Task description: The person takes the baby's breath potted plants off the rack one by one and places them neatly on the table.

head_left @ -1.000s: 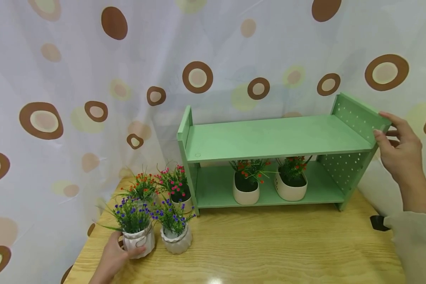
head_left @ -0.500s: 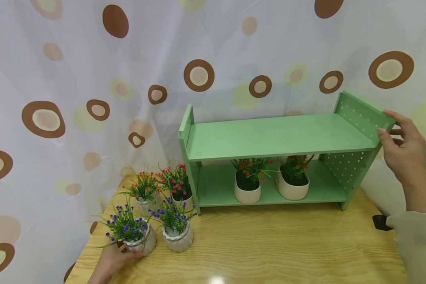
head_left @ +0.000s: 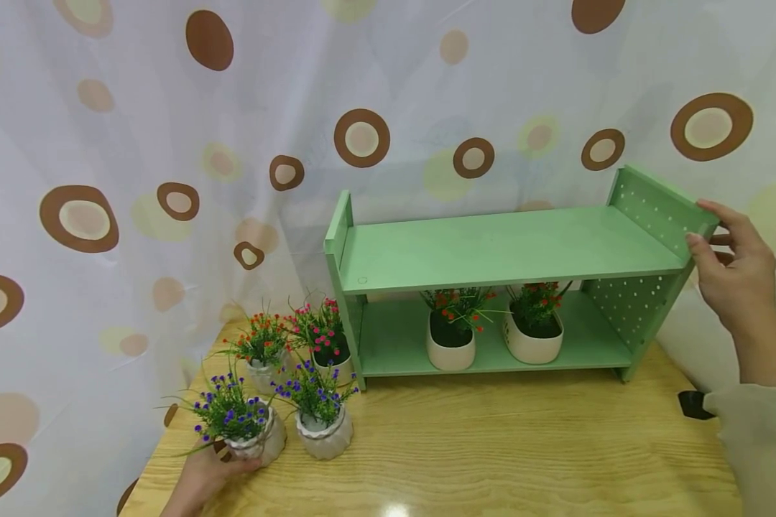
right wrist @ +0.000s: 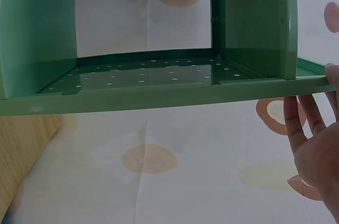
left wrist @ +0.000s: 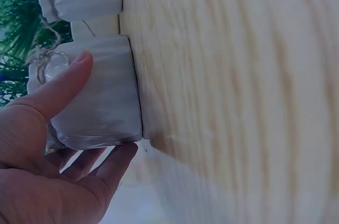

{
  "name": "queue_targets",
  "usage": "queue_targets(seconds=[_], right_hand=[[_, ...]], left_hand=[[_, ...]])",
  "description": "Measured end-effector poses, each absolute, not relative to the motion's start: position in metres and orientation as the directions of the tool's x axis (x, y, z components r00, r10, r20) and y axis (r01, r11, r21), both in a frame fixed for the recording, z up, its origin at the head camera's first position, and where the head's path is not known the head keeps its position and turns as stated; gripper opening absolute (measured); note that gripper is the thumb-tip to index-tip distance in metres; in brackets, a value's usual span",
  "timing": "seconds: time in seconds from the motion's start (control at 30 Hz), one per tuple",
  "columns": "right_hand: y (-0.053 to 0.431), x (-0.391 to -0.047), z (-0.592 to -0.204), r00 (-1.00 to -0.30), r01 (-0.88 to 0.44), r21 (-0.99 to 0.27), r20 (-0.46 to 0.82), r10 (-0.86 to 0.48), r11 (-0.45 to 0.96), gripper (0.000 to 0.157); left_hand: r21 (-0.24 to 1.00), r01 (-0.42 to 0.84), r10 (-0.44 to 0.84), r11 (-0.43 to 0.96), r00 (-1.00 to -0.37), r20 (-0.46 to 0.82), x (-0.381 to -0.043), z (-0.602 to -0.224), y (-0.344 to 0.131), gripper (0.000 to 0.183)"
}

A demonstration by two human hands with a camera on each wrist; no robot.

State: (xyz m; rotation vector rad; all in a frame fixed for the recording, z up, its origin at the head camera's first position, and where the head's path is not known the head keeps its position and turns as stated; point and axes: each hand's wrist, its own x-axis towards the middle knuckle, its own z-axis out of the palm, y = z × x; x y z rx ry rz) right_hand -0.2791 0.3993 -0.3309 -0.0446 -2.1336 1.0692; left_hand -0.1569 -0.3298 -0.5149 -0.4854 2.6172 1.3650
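Note:
Low on the left of the head view, my left hand (head_left: 207, 474) holds a white flowerpot (head_left: 270, 434) with purple flowers, which lean to the left. The left wrist view has my thumb across the front of that ribbed pot (left wrist: 106, 91), near its twine, and my fingers around its far side; its base is right at the tabletop. Over on the right, my right hand (head_left: 740, 276) grips the upper front corner of a green two-tier shelf (head_left: 511, 248). In the right wrist view, thumb and fingers are on either side of the shelf's end panel (right wrist: 159, 99).
A second purple-flowered pot (head_left: 325, 436) stands right of the held one. Behind them are an orange-flowered pot (head_left: 265, 373) and a pink-flowered pot (head_left: 336, 370) beside the shelf. Two cream pots, left (head_left: 451, 353) and right (head_left: 535, 346), occupy the lower tier. A patterned curtain (head_left: 401, 72) hangs behind.
The pot in my left hand has tipped, its flowers swinging left and exposing more of the orange-flowered pot behind. My right hand keeps its grip on the shelf. The head view has shifted slightly.

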Motion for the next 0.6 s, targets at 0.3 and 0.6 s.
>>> queue_targets(seconds=[0.3,0.6], right_hand=[[0.4,-0.278,-0.333,-0.742,-0.273,-0.72,0.58,0.336,0.638,0.05],[0.401,-0.279,-0.331,-0.733,-0.27,-0.712,0.589,0.341,0.649,0.05]], left_hand=[[0.825,-0.319,-0.264,0.467,-0.94,-0.214,-0.141,-0.499,-0.331,0.14],[0.782,0.271,-0.397,0.561,-0.741,0.541,-0.109,-0.448,-0.289,0.126]])
